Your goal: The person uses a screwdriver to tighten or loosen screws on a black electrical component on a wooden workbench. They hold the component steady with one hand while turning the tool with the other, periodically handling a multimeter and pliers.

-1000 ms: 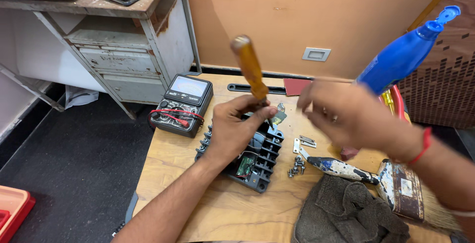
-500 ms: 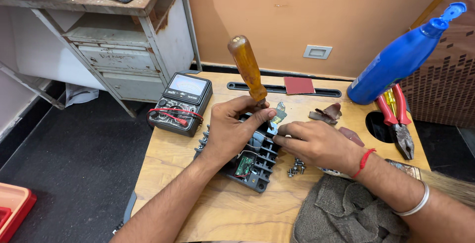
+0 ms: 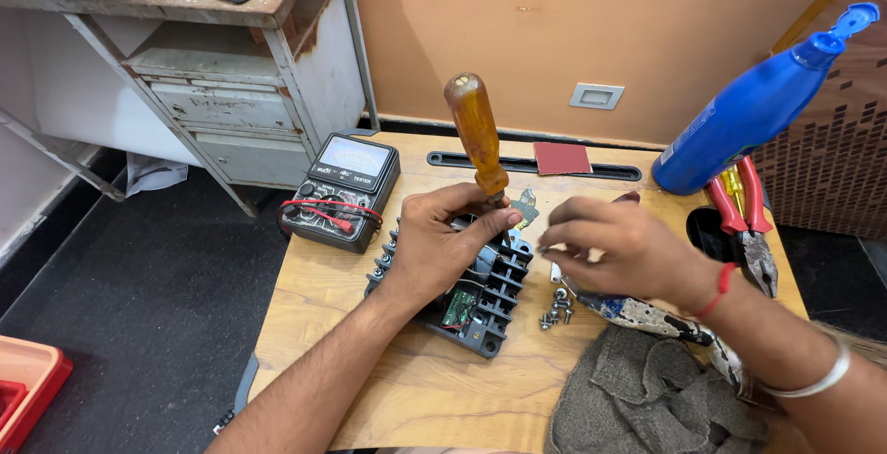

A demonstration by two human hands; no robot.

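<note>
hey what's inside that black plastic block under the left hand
The black slotted block shows a small green circuit board in one opening and empty slots along its edge. The left hand covers the rest of its top.

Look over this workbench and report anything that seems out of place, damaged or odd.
Loose screws lie scattered on the wooden table right of the black terminal block, where they could roll off. The blue spray bottle leans tilted against the wall rather than standing upright. The small pliers have worn, paint-spattered handles.
</note>
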